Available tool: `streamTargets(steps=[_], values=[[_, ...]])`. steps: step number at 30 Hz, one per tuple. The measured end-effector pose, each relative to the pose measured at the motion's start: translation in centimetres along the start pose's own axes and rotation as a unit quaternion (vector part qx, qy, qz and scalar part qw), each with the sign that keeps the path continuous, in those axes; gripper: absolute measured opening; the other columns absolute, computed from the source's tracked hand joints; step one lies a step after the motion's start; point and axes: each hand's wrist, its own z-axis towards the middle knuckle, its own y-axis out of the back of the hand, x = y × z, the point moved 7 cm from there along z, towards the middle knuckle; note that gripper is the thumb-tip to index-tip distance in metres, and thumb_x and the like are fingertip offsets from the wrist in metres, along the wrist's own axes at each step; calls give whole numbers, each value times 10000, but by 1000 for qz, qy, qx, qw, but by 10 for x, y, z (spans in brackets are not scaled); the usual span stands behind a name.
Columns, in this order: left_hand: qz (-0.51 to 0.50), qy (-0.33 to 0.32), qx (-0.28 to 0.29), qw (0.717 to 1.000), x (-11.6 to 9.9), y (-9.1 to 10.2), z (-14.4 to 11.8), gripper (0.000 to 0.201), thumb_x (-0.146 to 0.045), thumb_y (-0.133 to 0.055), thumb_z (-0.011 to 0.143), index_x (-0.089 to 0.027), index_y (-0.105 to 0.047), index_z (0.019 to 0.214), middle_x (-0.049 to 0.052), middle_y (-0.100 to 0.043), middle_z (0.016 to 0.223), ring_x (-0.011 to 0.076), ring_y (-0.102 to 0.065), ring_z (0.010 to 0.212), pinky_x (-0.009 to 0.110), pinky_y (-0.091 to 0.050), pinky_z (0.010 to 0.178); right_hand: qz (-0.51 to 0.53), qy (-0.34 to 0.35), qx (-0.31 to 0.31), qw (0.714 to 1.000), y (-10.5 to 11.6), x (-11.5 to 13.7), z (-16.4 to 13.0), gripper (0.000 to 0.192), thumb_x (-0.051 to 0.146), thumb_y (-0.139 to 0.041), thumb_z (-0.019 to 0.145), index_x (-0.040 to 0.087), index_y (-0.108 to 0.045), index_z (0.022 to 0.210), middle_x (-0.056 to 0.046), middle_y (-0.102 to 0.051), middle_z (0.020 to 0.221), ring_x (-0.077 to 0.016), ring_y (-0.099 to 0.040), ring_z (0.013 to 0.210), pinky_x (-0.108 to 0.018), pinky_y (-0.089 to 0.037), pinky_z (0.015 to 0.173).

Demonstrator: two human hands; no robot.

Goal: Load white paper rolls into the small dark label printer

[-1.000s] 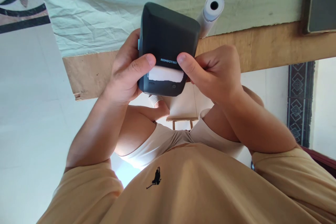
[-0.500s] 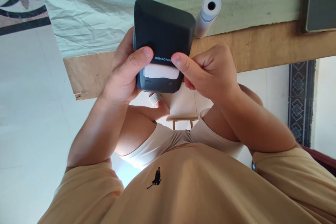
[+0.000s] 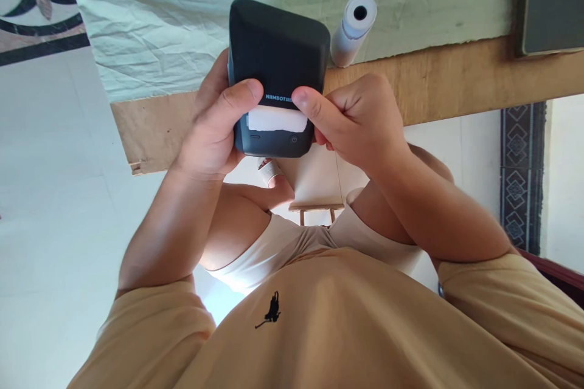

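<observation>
A dark label printer [image 3: 279,48] marked NIIMBOT is held up between both hands, over the table's front edge. White paper [image 3: 277,119] with a torn edge sticks out of its slot, above a small power button. My left hand [image 3: 219,118] grips the printer's left side, thumb on the lid. My right hand [image 3: 360,118] is closed at the right side, its thumb pressed on the lid beside the lettering and its other fingers curled, partly hidden. Just behind the printer's right side, a white paper roll [image 3: 353,30] stands upright on the table.
A pale green cloth [image 3: 159,18] covers most of the wooden table [image 3: 456,76], whose bare front edge shows. At the far right lies a dark flat object [image 3: 554,6]. Below the table, a small wooden stool [image 3: 316,208] stands between my legs.
The printer and both hands have shifted slightly left, with the printer tilted a little differently. The view has moved slightly too. Both hands keep their hold.
</observation>
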Motion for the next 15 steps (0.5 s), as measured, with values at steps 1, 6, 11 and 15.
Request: streamTargets(steps=[1,6,11,15], values=[[1,-5,-2,1000,0,1,0,266,-356,-610,741,-180,-596,940,53,-612,774,164,-621,630,255,-477,479,-1,-1,4,1000,-1,0,0,617,467,-524,850,93,-477,362,10,-414,356,26,-331,379,-193,-252,442],[7,-19,14,1000,-2,2,0,262,-389,-535,787,-197,-604,950,67,-656,821,237,-678,788,284,-499,516,-25,8,-26,999,2,-1,-2,632,509,-511,847,96,-467,370,8,-346,358,18,-239,390,-234,-185,448],[10,-13,31,999,-2,2,-1,284,-405,-532,793,-198,-603,975,86,-677,879,304,-674,962,310,-518,553,-27,10,-30,999,2,-3,-3,643,535,-493,849,98,-467,378,2,-319,369,8,-223,400,-246,-152,467],[3,-10,24,1000,-2,2,-1,271,-392,-532,800,-188,-604,962,80,-665,838,294,-684,921,267,-461,480,-30,4,-20,999,1,-3,-3,661,579,-450,854,101,-447,399,-7,-342,388,-7,-261,422,-234,-216,476]])
